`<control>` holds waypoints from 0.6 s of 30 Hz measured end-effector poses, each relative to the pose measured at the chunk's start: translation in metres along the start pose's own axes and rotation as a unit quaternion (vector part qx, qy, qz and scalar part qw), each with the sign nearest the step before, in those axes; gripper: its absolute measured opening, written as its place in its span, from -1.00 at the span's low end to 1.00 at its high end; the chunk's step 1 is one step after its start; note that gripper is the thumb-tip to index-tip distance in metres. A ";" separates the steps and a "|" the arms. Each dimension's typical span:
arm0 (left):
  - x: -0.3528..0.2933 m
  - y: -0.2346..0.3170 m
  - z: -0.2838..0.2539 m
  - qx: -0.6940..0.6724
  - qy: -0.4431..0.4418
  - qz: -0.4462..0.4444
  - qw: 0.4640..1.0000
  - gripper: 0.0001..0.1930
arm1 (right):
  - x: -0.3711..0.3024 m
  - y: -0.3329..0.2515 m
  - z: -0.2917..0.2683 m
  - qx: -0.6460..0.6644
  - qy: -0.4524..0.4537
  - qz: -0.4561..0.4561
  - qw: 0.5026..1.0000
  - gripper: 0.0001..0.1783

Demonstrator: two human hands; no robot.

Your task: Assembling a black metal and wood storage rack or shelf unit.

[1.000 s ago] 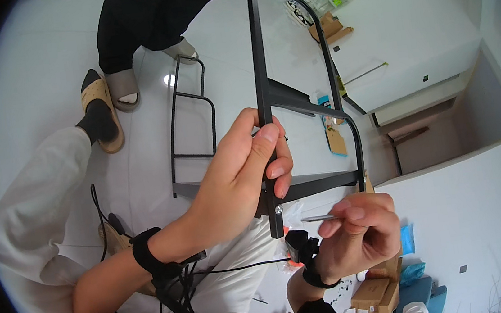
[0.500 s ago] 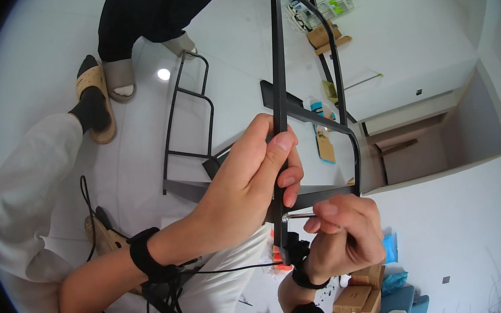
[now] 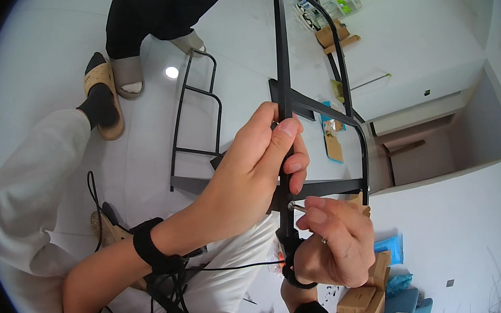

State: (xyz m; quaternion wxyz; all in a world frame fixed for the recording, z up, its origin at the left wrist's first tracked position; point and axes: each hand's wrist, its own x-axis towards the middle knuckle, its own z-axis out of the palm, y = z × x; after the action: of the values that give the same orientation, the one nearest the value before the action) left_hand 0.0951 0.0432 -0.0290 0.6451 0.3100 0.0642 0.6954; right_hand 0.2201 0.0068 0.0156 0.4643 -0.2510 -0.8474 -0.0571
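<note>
My left hand [image 3: 251, 166] is wrapped round the upright bar of a black metal frame [image 3: 282, 59], thumb on the near face and fingertips at its right side. Just below it, a round silver bolt head [image 3: 291, 205] sits on the same bar. My right hand [image 3: 339, 239] pinches a thin metal hex key [image 3: 299, 208], whose tip meets the bolt. The fingers hide most of the key. Curved tubing and flat crossbars join the upright on its right side.
A smaller black frame [image 3: 181, 127] lies on the pale floor at left. Another person's dark-trousered legs [image 3: 146, 19] stand at the top. Cardboard boxes [image 3: 356, 306] lie lower right. A black cable [image 3: 233, 266] runs between my wrists.
My right hand has turned and moved slightly left, so the hex key now slants down from the bolt instead of pointing sideways. My left hand keeps its grip; the whole view has shifted a little.
</note>
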 end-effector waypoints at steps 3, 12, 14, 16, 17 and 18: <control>0.000 0.001 -0.003 0.018 -0.005 -0.003 1.000 -0.78 | 0.000 0.002 0.004 -0.010 0.011 0.055 0.998 -0.61; 0.000 -0.002 -0.004 0.036 -0.014 0.008 0.999 -0.76 | 0.001 -0.007 0.002 0.014 0.011 0.102 0.995 -0.78; -0.001 -0.002 -0.002 0.040 -0.012 0.008 0.999 -0.76 | -0.001 -0.004 0.001 0.000 0.015 0.078 0.997 -0.70; -0.002 -0.001 -0.002 0.046 -0.009 0.007 0.999 -0.75 | -0.007 -0.001 0.010 -0.020 0.027 0.076 0.997 -0.58; -0.003 -0.001 -0.002 0.050 -0.010 0.009 0.999 -0.75 | -0.009 -0.001 0.014 -0.042 0.039 0.074 0.996 -0.45; -0.003 0.000 -0.003 0.054 -0.011 0.010 0.998 -0.75 | -0.007 -0.008 0.013 -0.056 0.039 0.113 0.991 -0.41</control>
State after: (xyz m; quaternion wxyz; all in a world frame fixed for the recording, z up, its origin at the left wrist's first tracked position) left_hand 0.0935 0.0411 -0.0328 0.6206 0.3527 0.0919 0.6943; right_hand 0.2095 0.0015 0.0032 0.4860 -0.3681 -0.7903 -0.0617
